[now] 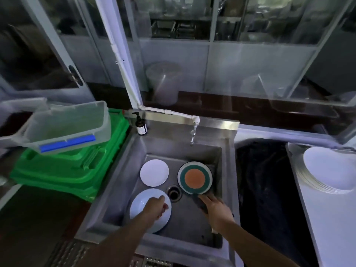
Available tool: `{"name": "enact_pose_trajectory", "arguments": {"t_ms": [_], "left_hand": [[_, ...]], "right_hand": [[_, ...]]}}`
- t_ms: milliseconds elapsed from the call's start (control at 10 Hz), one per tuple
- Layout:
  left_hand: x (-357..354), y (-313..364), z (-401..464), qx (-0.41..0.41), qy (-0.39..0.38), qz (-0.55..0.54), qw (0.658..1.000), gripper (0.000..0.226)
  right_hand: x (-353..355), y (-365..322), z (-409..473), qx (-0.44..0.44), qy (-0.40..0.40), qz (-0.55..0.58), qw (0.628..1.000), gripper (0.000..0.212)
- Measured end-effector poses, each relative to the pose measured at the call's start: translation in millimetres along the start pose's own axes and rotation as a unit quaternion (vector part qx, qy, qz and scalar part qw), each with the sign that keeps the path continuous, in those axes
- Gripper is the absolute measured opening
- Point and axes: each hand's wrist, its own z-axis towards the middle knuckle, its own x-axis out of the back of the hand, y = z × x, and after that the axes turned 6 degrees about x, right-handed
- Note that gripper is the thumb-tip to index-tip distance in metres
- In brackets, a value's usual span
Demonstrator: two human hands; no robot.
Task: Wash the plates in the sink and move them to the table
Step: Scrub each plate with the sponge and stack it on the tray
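Overhead, dim kitchen, steel sink, glazed cabinets.

Dim, bluish, soft-focus view with wide-angle bending at the edges.

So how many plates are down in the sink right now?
3: a small white plate far left, a green-and-orange plate far right, and a white plate near left under the left hand. None looks hidden.

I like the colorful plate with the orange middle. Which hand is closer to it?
Right. The right hand reaches to the near rim of the orange and green plate, holding something dark. The left hand is farther off, on the white plate across the drain.
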Motion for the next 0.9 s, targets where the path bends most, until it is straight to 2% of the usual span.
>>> {"name": "enact_pose_trajectory", "arguments": {"t_ms": [100,200,300,400,500,600,700,800,900], "left_hand": [[15,-9,17,0.035,0.021,0.038,0.998,0.049],[33,-12,39,0.119,0.027,-0.029,0.992,0.043],[53,-14,62,0.186,-0.009,-0.064,0.98,0.041],[64,-7,84,0.19,-0.021,-0.084,0.978,0.031],[68,-9,119,0.15,0.049,-0.04,0.987,0.021],[73,-17,195,0.123,0.065,-0.057,0.989,0.016],[82,-17,253,0.077,0.071,0.131,0.986,0.026],[83,-10,290,0.043,0.051,0.238,0.969,0.017],[84,-6,333,0.155,0.074,0.043,0.984,0.031]], "right_hand": [[-9,-5,23,0.012,-0.029,0.002,1.0,0.054],[-18,-12,50,0.028,-0.043,-0.008,0.999,0.052],[-29,-21,75,0.043,-0.064,-0.02,0.997,0.053],[-44,-28,97,0.045,-0.086,-0.028,0.995,0.053],[-64,-34,120,0.062,-0.088,-0.046,0.993,0.052],[-90,-39,152,0.052,-0.088,-0.09,0.991,0.061],[-114,-47,184,0.041,-0.084,-0.102,0.99,0.066],[-137,-55,204,0.039,-0.089,-0.098,0.99,0.066],[-153,-60,224,0.036,-0.095,-0.089,0.991,0.07]]}}
